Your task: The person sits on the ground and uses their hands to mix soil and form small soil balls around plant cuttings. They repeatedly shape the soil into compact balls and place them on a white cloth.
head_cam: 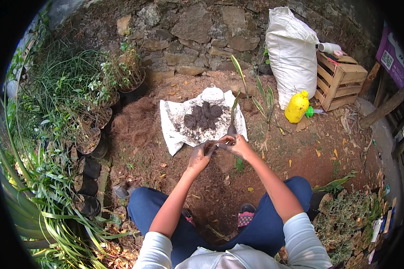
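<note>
My left hand point(202, 155) and my right hand point(236, 145), both smeared with dark mud, meet at the near edge of a white woven sack point(172, 132). Between my fingers is a small wisp of brown fibre point(217, 142), pinched from both sides. Several lumps of dark wet soil point(203, 117) lie on the flattened sack. Just beyond my right hand a snake plant cutting point(234, 111) stands with a dark ball of soil point(232, 129) around its base. A loose heap of brown fibre point(136, 122) spreads left of the sack.
More snake plant leaves point(264, 101) lie right of the sack. A yellow bottle point(296, 107) with a green spray top point(309, 112) is near a full white sack point(289, 57) and a wooden crate point(340, 79). Potted plants point(99, 143) line the left; a stone wall point(195, 30) closes the back.
</note>
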Demonstrator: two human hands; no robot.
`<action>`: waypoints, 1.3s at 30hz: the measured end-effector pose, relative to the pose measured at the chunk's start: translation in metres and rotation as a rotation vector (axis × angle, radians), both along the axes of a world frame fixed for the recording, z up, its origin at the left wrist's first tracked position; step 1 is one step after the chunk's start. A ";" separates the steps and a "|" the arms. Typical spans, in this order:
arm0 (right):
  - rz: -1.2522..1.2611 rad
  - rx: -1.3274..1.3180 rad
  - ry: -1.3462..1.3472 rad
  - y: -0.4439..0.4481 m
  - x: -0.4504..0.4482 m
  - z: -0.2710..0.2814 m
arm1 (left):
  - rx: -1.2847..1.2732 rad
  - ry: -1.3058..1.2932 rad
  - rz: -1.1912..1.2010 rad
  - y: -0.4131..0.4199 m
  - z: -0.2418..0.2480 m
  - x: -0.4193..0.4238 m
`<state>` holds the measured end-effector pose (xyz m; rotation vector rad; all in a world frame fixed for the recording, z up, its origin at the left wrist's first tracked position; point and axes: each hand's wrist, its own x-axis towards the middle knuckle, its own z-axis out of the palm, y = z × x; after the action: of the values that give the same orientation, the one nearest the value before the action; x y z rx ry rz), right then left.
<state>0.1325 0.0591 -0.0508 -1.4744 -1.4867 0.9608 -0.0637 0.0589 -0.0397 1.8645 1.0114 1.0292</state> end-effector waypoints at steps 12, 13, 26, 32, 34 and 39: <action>-0.016 0.026 0.175 -0.005 0.002 0.012 | -0.024 0.036 -0.048 0.002 -0.013 0.002; 0.030 0.045 0.110 -0.004 0.005 0.011 | 0.019 0.085 -0.067 0.001 -0.012 0.004; -0.064 -0.159 -0.245 0.000 -0.007 0.014 | -0.107 -0.036 -0.118 0.037 -0.084 -0.005; 0.159 -0.007 -0.053 0.001 0.011 0.002 | -0.163 -0.146 -0.129 0.010 -0.028 0.009; -0.090 -0.022 -0.116 -0.003 0.001 0.008 | -0.259 -0.195 -0.175 0.009 -0.025 0.006; -0.082 -0.032 -0.071 -0.001 0.008 0.004 | -0.314 -0.159 -0.194 0.010 -0.015 0.007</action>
<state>0.1402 0.0583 -0.0464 -1.5952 -1.4549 0.8951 -0.0571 0.0693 -0.0544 1.5631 0.8276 0.8362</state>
